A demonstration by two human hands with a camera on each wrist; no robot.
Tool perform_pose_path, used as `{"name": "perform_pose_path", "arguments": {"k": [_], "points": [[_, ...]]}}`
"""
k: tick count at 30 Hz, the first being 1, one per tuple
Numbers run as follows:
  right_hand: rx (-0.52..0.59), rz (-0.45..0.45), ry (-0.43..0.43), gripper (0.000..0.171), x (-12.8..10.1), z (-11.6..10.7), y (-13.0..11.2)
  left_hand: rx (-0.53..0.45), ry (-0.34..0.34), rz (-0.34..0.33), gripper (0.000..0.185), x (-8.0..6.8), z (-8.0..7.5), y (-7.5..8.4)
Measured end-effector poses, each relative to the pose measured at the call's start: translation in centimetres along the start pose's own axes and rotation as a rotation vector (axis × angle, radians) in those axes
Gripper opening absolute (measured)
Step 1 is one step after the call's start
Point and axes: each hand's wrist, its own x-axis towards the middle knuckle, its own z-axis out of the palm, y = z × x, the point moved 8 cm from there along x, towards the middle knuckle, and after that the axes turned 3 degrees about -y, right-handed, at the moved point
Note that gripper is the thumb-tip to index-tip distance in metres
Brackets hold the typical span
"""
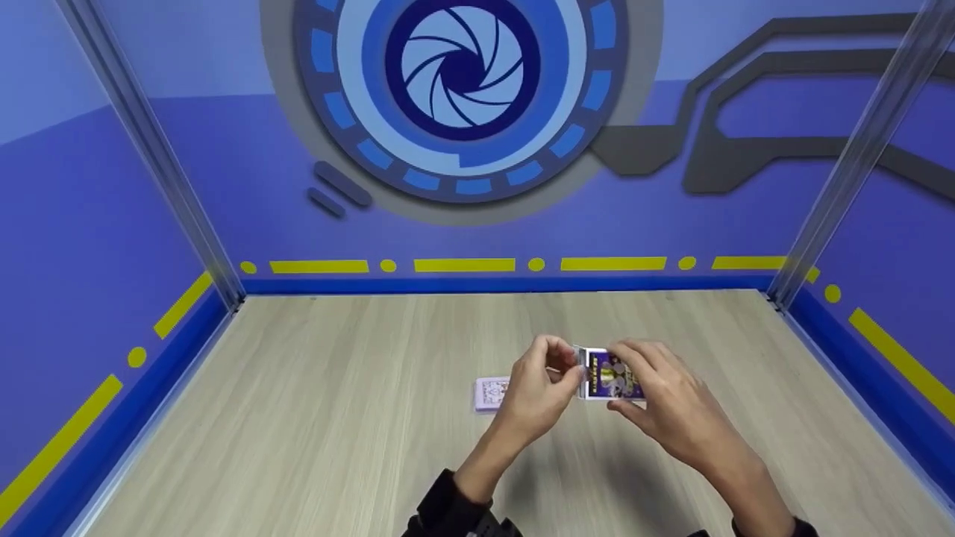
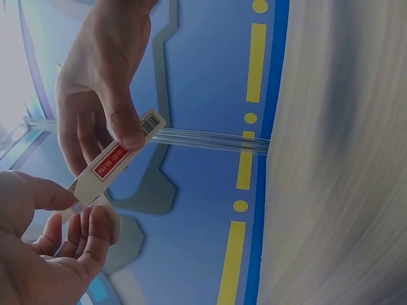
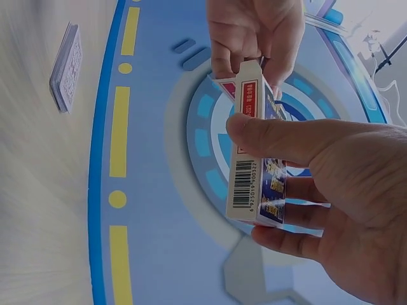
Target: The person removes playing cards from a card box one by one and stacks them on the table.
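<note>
A small playing-card box with a dark purple printed face is held above the table. My right hand grips it, the thumb on the narrow side that carries a barcode and a red label, the fingers round the opposite side. At the box's left end my left hand pinches the end flap between thumb and fingers; this end looks opened. The inside of the box is hidden. On the table behind my left hand lies a deck of playing cards, partly covered by that hand in the head view.
The light wood-grain table is bounded by a blue printed back wall and side walls. Metal posts stand at the corners. A black band is round my left wrist.
</note>
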Motion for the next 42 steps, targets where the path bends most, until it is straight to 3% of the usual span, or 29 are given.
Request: {"name": "perform_pose_path", "arguments": {"k": [6,18,26,29,35,38,42], "points": [[-0.022,-0.042,0.02,0.076,0.0,0.1,-0.5,0.012,-0.033,-0.03,0.026,0.0,0.2,-0.4],[-0.037,-0.022,-0.004,0.076,0.1,0.4,-0.3,-0.01,-0.023,-0.055,0.026,0.0,0.0,-0.7],[-0.032,0.055,-0.03,0.074,0.1,0.6,0.6,-0.019,-0.031,-0.037,0.028,0.3,-0.9,-0.1],[-0.031,0.073,-0.039,0.074,0.1,0.6,0.9,0.062,-0.041,0.0,0.033,0.3,-1.3,0.5],[-0.035,0.081,-0.026,0.075,0.1,0.4,1.2,0.415,-0.02,0.098,0.04,0.2,-2.1,1.6],[-0.038,0.091,-0.021,0.075,0.0,0.3,1.4,0.524,-0.053,0.089,0.042,0.1,-2.4,1.7],[-0.038,0.094,-0.023,0.075,-0.1,0.4,1.4,0.574,-0.156,0.043,0.055,-0.2,-2.3,1.3]]}}
